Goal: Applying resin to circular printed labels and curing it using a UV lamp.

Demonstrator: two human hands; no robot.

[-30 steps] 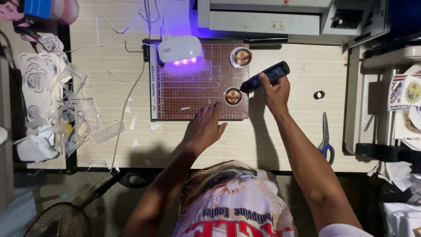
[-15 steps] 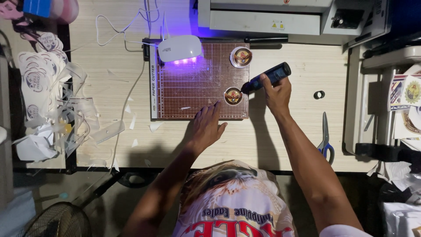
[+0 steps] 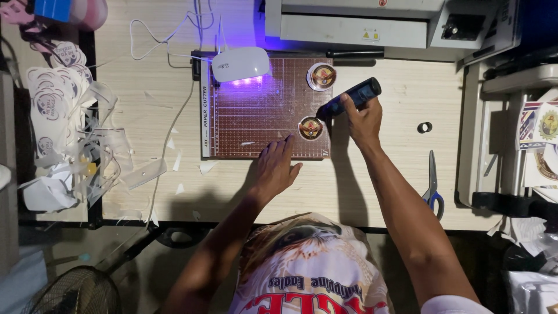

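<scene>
My right hand grips a dark blue pen-shaped tool, its tip pointing down-left toward a round badge on the brown gridded cutting mat. My left hand rests flat on the mat's front edge, fingers together, just left of that badge. A second round badge lies at the mat's far right corner. A small white lamp glows violet at the mat's far edge.
Scissors with blue handles lie right of my right arm, a small black ring beyond them. A grey machine stands at the back. Cut stickers and plastic scraps pile up at the left. White cables run to the lamp.
The tool's tip has stayed near the nearer badge; both hands are almost still.
</scene>
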